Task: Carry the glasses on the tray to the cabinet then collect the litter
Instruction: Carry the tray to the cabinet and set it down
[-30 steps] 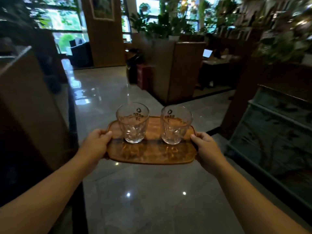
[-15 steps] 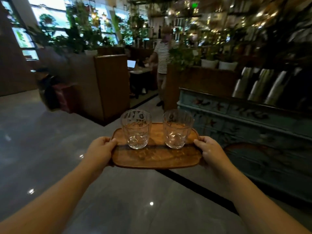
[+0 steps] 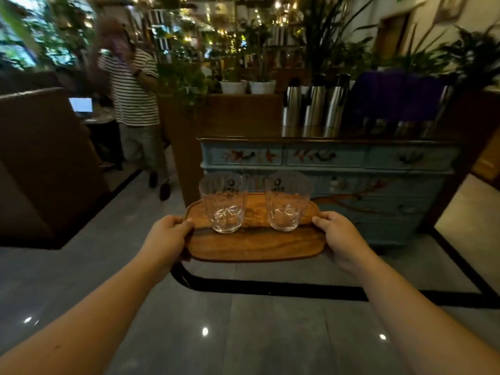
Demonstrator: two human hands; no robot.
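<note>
Currently carrying: wooden tray (image 3: 254, 246), oval, held level at chest height over grey floor (image 3: 243, 334), short of painted blue cabinet (image 3: 351, 169) straight ahead.

Load: two empty clear glasses, upright, side by side on far half of tray; left glass (image 3: 224, 203) and right glass (image 3: 287, 202) apart, not touching.

Left hand (image 3: 165, 236): closed around left end of tray, thumb over rim, remaining fingers curled beneath and out of sight.

Right hand (image 3: 342, 236): closed around right end of tray, thumb on top edge, fingers underneath, hidden.

Handling advice, as judgement: keep tray flat and both ends at equal height; walk at even pace, no abrupt stop, since glasses stand loose and would likely slide on smooth wood. Approach cabinet squarely; set down on dark top clear of steel flasks (image 3: 313, 104) standing at back.

Obstacle: standing person in striped shirt (image 3: 135, 87) to left, off direct path.

Litter: none identifiable in view.
</note>
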